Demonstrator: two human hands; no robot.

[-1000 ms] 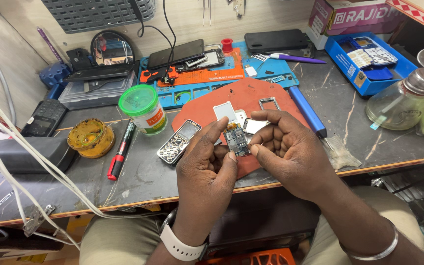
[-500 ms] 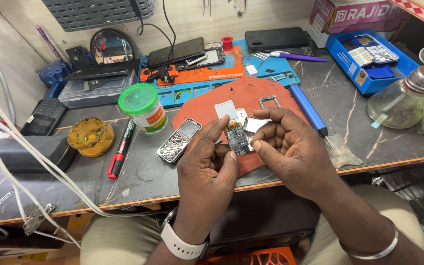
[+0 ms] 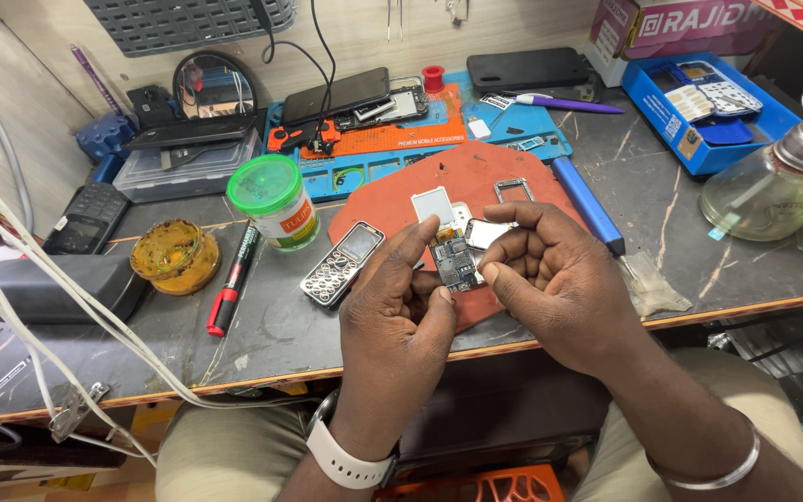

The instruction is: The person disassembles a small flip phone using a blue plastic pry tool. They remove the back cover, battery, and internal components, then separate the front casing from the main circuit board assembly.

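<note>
I am holding a small circuit board between both hands over the near edge of the red mat: my left hand is pinching its near left corner with the fingers closed narrow on it, and my right hand is curling over its right side, fingers gripping the board's edge. The phone is already lying apart, I am judging: a small screen, a metal frame and other loose parts are sitting on the mat just beyond my hands, so putting it back together is still waiting. A keypad phone is lying left of the mat, beside a green-lidded jar and a red marker. The grey counter is crowded, with a blue work mat far, white cables left and a glass bottle right.
</note>
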